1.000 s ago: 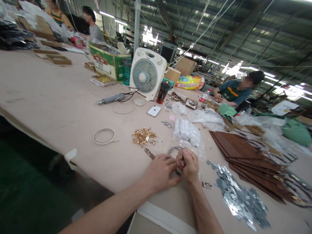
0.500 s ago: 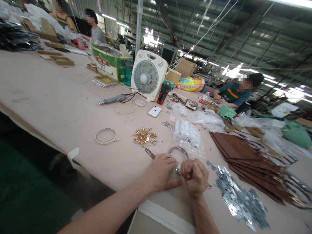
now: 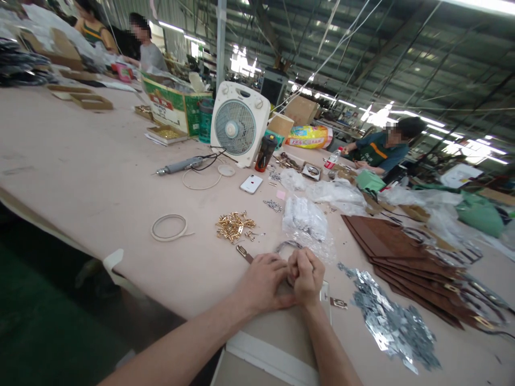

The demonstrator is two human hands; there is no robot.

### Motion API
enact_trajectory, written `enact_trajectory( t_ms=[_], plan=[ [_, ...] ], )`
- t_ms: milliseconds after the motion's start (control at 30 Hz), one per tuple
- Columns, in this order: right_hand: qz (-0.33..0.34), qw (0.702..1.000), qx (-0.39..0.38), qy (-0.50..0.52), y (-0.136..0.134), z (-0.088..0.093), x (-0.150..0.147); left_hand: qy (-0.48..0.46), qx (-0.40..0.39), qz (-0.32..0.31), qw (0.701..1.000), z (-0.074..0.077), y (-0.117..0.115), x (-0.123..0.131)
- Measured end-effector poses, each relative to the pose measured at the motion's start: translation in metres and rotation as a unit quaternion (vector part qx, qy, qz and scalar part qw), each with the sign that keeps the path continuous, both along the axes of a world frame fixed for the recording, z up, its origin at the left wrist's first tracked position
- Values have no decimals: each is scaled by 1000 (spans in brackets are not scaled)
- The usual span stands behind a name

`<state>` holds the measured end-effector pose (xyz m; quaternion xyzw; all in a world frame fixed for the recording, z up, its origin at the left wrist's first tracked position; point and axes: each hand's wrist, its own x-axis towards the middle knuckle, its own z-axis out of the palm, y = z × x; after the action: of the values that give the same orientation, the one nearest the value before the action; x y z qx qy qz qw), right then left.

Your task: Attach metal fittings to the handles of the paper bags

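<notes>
My left hand (image 3: 263, 281) rests palm down near the front table edge, fingers bent over a brown leather strap and thumb stretched toward my right hand. One end of the strap (image 3: 244, 254), with a gold metal fitting, sticks out past the fingers; another gold-fitted end (image 3: 338, 303) shows right of my right wrist. My right hand (image 3: 306, 276) is closed in a fist against the left fingertips; what it grips is hidden. Behind both hands curves a dark cord loop (image 3: 288, 245). A pale flat board (image 3: 325, 295) lies partly under the right wrist.
Gold screw-like fittings (image 3: 234, 226) are heaped ahead. At right lie silver metal plates (image 3: 392, 316) and stacked brown leather pieces (image 3: 386, 244). Farther off are a coiled strip (image 3: 169, 228), a phone (image 3: 251, 184), a corded tool (image 3: 179, 165), a fan (image 3: 239, 126) and a co-worker (image 3: 386, 147).
My right fist has moved left and closer to my left hand. The pale item seen at its fingers is now hidden, and the strap's right end is uncovered. The view has shifted slightly.
</notes>
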<state>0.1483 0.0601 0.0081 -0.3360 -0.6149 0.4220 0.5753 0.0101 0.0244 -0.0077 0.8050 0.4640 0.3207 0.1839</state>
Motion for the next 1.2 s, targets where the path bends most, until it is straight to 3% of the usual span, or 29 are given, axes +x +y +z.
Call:
enact_trajectory(
  t_ms=[100, 200, 267, 467, 700, 800, 900, 967, 1100, 1200],
  plan=[
    [-2, 994, -60, 92, 2, 20, -3, 1, 4, 7, 1000, -1, 0, 0],
    [17, 990, -31, 140, -3, 43, -5, 5, 4, 9, 1000, -2, 0, 0],
    [27, 988, -2, 150, -5, 49, -6, 7, 4, 12, 1000, -1, 0, 0],
    [-5, 997, -59, 53, 3, 19, -5, 1, 1, 16, 1000, 2, -1, 0],
    [9, 995, 16, 100, -5, 36, -3, 8, -3, 15, 1000, 1, -1, 0],
    [7, 998, -24, 53, -4, 23, -6, -1, -4, 14, 1000, 3, -1, 1],
    [17, 993, -75, 89, -1, 14, -2, -4, -1, 18, 1000, 4, -1, 2],
    [16, 988, -63, 137, -2, 23, 5, 3, 2, 19, 1000, 3, -2, 1],
    [9, 979, 32, 200, -11, 52, 19, 12, 6, 21, 1000, 1, -1, 1],
    [6, 977, 64, 204, -13, 48, 17, 13, 3, 22, 1000, 1, -1, 2]
  ],
)
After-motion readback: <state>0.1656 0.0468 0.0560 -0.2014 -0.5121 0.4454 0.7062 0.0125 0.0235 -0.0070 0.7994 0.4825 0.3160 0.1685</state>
